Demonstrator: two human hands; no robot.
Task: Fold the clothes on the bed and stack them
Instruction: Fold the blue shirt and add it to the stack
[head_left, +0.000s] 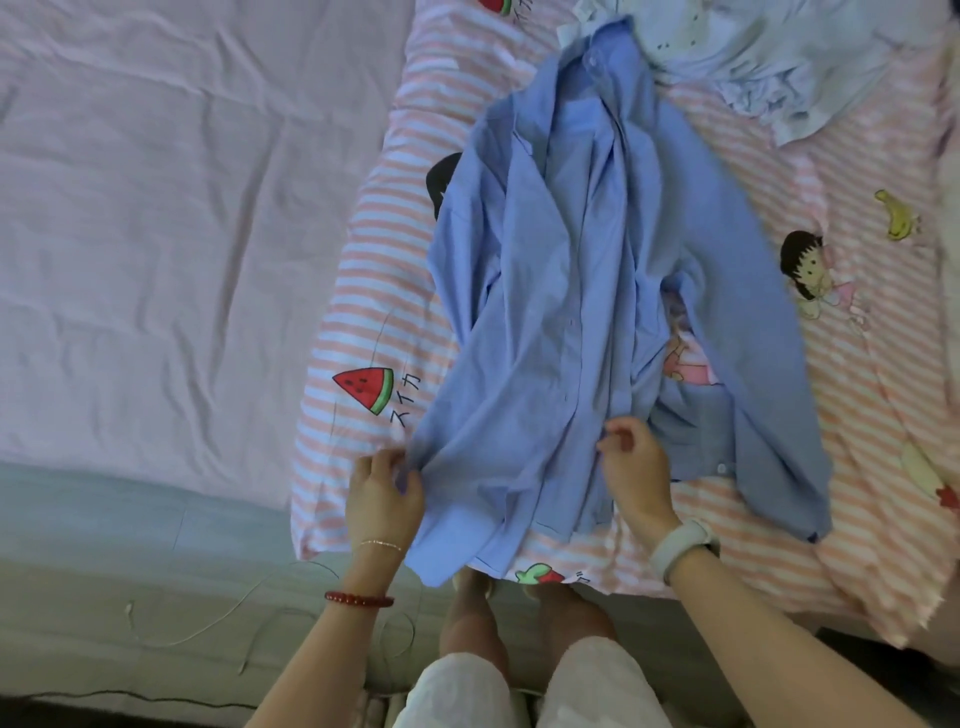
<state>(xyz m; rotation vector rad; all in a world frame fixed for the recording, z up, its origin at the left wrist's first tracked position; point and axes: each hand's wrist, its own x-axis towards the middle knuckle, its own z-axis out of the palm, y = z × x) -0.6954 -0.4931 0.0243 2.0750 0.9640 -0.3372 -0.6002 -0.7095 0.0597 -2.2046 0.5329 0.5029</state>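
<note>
A lilac sheet (156, 208) covers the bed's left side; a striped quilt (358, 291) lies to its right. The left hand (382, 499) pinches the hem of the blue shirt (571, 291), spread rumpled on the quilt. The right hand (631, 467) seems to pinch the hem's middle. Pale clothes (779, 67) are heaped at far right.

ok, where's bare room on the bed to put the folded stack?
Widest free patch: the lilac sheet, left of the striped quilt. A smaller bare strip of quilt runs between the blue shirt and the right edge of view. Crowded: the far right corner, under the pale clothes pile, and the near edge, where left hand and right hand grip the hem.
</note>
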